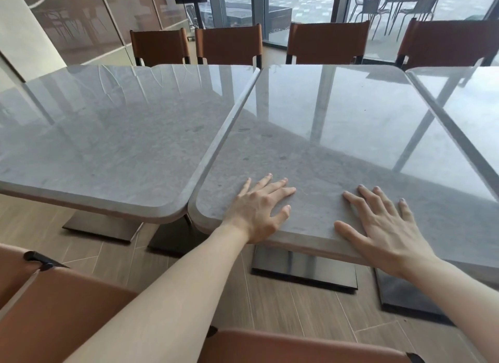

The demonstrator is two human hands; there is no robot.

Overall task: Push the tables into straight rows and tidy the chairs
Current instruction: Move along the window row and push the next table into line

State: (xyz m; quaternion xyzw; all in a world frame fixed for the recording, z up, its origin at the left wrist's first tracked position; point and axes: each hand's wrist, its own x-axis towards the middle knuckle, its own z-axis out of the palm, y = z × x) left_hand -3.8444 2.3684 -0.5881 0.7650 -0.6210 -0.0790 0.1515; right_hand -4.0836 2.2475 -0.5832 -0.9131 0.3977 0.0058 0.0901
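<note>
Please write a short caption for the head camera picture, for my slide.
Both hands, left hand and right hand, rest flat on the middle grey table.

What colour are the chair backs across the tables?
Reddish brown, on dark frames; the chair backs show best along the top of the head view.

Both hands lie flat on the middle worktop (pixel 324 125), left hand (pixel 259 208) beside right hand (pixel 383 222). Another worktop (pixel 108 135) adjoins left of the left hand; a third (pixel 469 114) lies right of the right hand. Chairs (pixel 229 45) stand beyond the fingertips.
</note>
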